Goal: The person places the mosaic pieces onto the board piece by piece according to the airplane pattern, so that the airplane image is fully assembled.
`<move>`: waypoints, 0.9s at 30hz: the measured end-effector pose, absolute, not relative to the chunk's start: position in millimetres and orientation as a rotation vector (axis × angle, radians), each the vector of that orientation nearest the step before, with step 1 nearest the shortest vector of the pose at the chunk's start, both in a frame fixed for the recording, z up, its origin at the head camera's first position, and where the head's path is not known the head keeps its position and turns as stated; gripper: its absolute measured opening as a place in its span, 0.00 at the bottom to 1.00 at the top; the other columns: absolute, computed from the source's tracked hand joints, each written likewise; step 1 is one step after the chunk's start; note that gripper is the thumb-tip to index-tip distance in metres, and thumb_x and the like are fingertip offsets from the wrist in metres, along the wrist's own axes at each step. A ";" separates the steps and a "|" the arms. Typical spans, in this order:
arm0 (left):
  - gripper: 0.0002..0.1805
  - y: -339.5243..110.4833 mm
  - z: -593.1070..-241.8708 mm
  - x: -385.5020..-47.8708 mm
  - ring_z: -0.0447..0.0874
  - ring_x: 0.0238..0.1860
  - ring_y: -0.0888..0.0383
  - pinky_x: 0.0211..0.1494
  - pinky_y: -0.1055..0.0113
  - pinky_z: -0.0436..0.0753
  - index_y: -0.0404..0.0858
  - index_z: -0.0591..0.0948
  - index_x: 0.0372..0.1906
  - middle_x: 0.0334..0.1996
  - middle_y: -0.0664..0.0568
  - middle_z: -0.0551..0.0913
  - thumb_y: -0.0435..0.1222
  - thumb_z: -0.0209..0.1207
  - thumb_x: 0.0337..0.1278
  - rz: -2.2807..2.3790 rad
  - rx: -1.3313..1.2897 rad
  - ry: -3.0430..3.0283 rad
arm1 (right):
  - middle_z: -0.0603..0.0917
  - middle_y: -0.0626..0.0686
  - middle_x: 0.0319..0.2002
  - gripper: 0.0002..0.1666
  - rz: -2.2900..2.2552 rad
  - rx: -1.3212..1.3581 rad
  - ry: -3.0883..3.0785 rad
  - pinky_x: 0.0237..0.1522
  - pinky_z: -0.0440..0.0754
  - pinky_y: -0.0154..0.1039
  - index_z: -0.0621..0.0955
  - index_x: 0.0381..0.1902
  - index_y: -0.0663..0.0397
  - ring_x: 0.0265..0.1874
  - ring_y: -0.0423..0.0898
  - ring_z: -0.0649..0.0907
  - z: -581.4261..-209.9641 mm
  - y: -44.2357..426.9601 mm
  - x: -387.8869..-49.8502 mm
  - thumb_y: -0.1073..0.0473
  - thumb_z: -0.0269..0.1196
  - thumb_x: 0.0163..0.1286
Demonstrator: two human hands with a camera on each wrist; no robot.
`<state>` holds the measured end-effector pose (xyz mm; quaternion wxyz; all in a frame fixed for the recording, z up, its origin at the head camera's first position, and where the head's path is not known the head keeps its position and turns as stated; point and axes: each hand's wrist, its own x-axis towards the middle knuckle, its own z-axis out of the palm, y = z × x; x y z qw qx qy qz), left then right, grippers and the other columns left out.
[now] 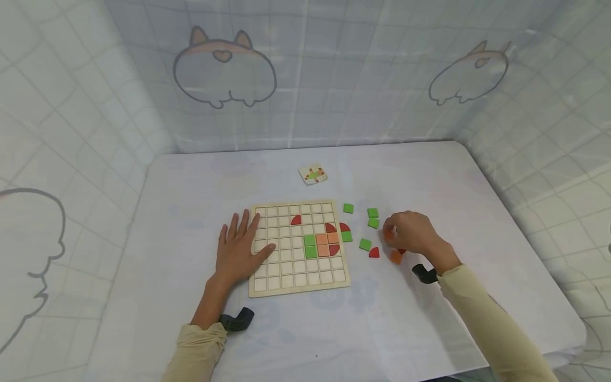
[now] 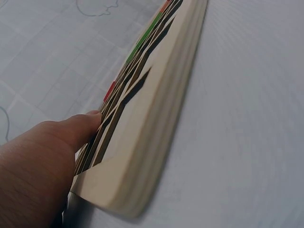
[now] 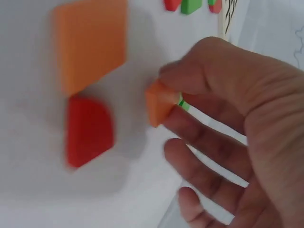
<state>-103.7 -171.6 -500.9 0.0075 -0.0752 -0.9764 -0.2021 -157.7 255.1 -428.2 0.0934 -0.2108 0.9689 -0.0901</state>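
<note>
My left hand point(image 1: 236, 256) rests with spread fingers on the left side of a wooden grid board point(image 1: 299, 280); its thumb lies over the squares. In the left wrist view the thumb point(image 2: 85, 126) touches the board's top beside its thick edge point(image 2: 156, 142). To the right of the board, my right hand point(image 1: 412, 232) pinches a small orange square tile point(image 3: 159, 102) between thumb and finger, close to the table. Another orange tile point(image 3: 92, 45) and a red quarter-circle tile point(image 3: 90, 130) lie beside that hand. On the board sit two green tiles point(image 1: 310, 246), three orange tiles point(image 1: 322, 239) and three red quarter-circles point(image 1: 296, 219).
Several loose green tiles point(image 1: 365, 244) and red quarter-circles point(image 1: 374, 252) lie between the board and my right hand. A small patterned card stack point(image 1: 313, 174) is behind the board. Grid-patterned curtains point(image 1: 334, 79) surround the white table point(image 1: 200, 185).
</note>
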 end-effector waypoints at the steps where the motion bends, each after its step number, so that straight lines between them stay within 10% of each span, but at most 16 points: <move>1: 0.51 -171.7 -501.3 -103.7 0.31 0.77 0.44 0.74 0.46 0.32 0.44 0.50 0.79 0.78 0.43 0.43 0.66 0.50 0.60 -0.630 -0.238 -3.053 | 0.84 0.43 0.31 0.07 -0.260 -0.648 2.895 0.36 0.78 0.44 0.88 0.33 0.47 0.29 0.44 0.77 -428.8 251.3 -159.5 0.59 0.72 0.54; 18: 0.51 -172.5 -499.8 -100.1 0.33 0.77 0.42 0.73 0.44 0.34 0.42 0.51 0.79 0.78 0.41 0.44 0.66 0.50 0.61 -0.640 -0.254 -3.036 | 0.85 0.38 0.31 0.02 -0.513 -1.477 2.812 0.36 0.72 0.36 0.86 0.28 0.41 0.32 0.37 0.76 -427.5 111.8 -171.0 0.54 0.71 0.58; 27: 0.51 -172.3 -499.8 -99.7 0.32 0.77 0.44 0.74 0.46 0.33 0.44 0.50 0.79 0.78 0.43 0.43 0.67 0.50 0.60 -0.640 -0.255 -3.040 | 0.85 0.41 0.35 0.05 -0.326 -1.462 2.782 0.39 0.73 0.38 0.88 0.31 0.42 0.35 0.41 0.78 -441.1 73.2 -185.0 0.52 0.72 0.56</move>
